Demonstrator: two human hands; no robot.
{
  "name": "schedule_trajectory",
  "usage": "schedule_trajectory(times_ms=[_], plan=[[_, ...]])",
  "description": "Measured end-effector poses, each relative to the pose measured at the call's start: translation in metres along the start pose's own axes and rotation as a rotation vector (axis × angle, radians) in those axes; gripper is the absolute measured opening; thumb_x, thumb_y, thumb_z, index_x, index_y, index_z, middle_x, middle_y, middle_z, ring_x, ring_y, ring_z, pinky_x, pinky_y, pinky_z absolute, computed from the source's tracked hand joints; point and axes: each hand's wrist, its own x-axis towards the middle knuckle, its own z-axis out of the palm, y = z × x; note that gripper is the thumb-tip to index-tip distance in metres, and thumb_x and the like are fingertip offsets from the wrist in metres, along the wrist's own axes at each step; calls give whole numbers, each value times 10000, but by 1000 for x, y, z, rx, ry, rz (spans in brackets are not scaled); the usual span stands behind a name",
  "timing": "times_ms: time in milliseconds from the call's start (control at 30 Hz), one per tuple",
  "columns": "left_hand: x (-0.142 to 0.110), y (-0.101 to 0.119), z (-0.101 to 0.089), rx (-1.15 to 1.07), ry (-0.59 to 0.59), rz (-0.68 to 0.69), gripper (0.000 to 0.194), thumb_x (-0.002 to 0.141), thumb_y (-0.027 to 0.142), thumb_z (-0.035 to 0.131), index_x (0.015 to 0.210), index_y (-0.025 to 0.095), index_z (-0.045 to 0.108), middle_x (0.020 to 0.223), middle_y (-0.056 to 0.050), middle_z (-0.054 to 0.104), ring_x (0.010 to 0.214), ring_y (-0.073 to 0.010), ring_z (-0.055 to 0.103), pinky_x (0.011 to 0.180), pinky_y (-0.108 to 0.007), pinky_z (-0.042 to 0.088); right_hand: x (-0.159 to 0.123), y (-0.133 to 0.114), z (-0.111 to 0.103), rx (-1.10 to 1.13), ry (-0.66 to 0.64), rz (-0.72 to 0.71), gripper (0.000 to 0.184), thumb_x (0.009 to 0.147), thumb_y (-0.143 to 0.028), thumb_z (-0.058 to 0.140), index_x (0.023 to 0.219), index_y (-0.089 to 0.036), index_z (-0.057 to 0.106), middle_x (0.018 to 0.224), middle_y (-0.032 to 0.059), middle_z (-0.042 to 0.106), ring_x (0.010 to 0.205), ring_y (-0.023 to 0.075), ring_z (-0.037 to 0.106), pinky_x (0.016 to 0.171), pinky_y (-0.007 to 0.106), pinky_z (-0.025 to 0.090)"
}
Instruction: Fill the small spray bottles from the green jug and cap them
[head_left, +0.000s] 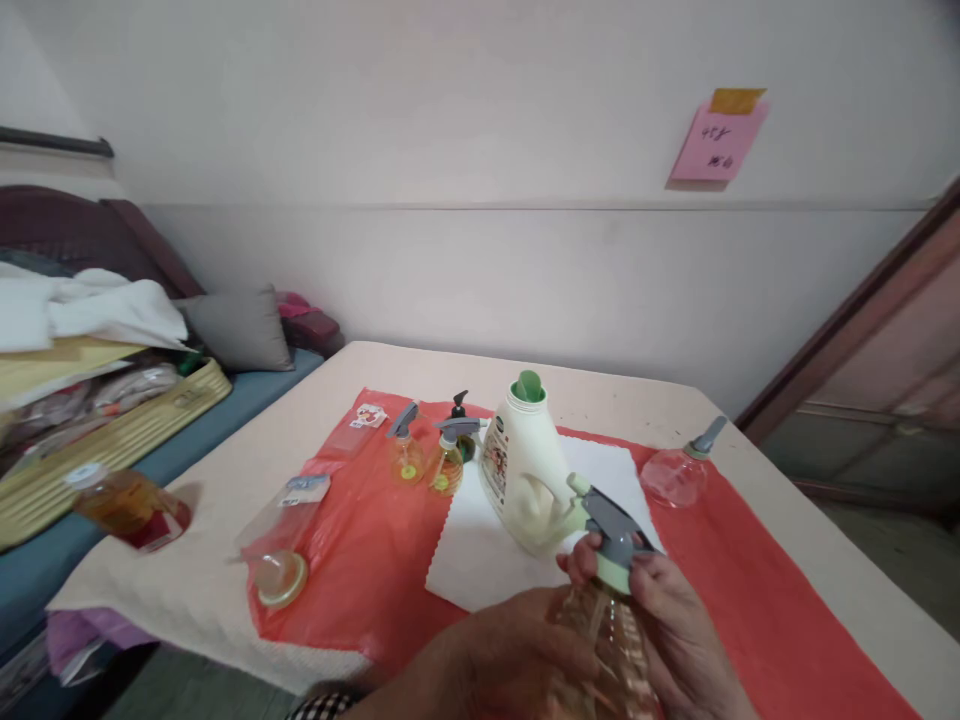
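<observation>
In the head view, a clear spray bottle is upright close to me, with a grey and pale green trigger head on top. My left hand is wrapped round the ribbed body. My right hand has its fingers closed about the pale green collar below the trigger. Just beyond stands a large cream jug with a green spout in its open mouth, on a white sheet. Two small spray bottles with yellowish liquid, one and another, stand left of the jug.
A dark pump bottle stands behind the small sprayers. At right, a clear spray bottle rests on red plastic. Left are a round lidded container, a clear plastic bag and an amber-filled bottle near the table's edge.
</observation>
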Motion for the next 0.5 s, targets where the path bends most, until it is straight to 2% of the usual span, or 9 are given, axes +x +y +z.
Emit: schedule_trajectory(times_ms=[100, 167, 233, 300, 333, 400, 467, 500], plan=[[8, 3, 4, 43, 234, 145, 531, 706, 573, 801, 1022, 199, 595, 963, -70, 662, 884, -235, 665, 821, -381, 537, 9, -1, 0, -8, 174, -86, 309, 733, -477, 843, 905, -238, 751, 862, 75, 729, 735, 243, 713, 701, 428, 627], [7, 4, 9, 117, 390, 228, 579, 752, 599, 766, 1129, 223, 540, 1064, -73, 652, 985, -245, 634, 892, -380, 515, 14, 1, 4, -28, 282, -142, 242, 774, -428, 821, 930, -265, 732, 899, 52, 740, 749, 229, 719, 772, 452, 630], [3, 3, 15, 282, 502, 228, 788, 638, 540, 871, 1260, 230, 499, 1197, -102, 633, 1122, -303, 594, 1001, -423, 482, 16, 4, 9, -67, 346, -181, 227, 804, -423, 797, 964, -280, 724, 890, 42, 749, 757, 232, 725, 822, 477, 622], [2, 0, 20, 465, 578, 183, 1038, 469, 435, 968, 1358, 199, 486, 1306, -153, 599, 1238, -382, 540, 1118, -496, 409, 14, 5, 10, -120, 318, -195, 239, 809, -447, 782, 961, -271, 727, 838, 54, 747, 773, 258, 730, 846, 506, 608], [3, -2, 21, 521, 587, 165, 1097, 416, 396, 985, 1375, 181, 497, 1338, -175, 583, 1268, -408, 521, 1155, -526, 373, 12, 5, 9, -153, 271, -187, 256, 800, -460, 783, 955, -262, 733, 806, 64, 740, 791, 278, 731, 852, 521, 599], [7, -4, 20, 511, 531, 177, 1100, 403, 367, 985, 1387, 180, 528, 1373, -184, 572, 1282, -410, 523, 1176, -545, 360, 7, 3, 1, -211, 151, -146, 303, 758, -489, 801, 927, -243, 746, 746, 84, 714, 832, 327, 724, 846, 550, 579], [10, -5, 17, 400, 366, 194, 1056, 420, 370, 972, 1382, 220, 563, 1347, -144, 608, 1239, -372, 578, 1129, -522, 439, 2, 0, -10, -233, 74, -83, 350, 708, -533, 819, 871, -231, 752, 713, 103, 680, 854, 360, 703, 832, 570, 557], [10, -6, 15, 324, 250, 179, 1023, 428, 381, 967, 1368, 241, 588, 1310, -114, 638, 1203, -351, 613, 1084, -500, 488, 0, -3, -17, -212, 83, -62, 371, 692, -568, 816, 845, -236, 748, 706, 104, 661, 835, 356, 688, 820, 574, 546]])
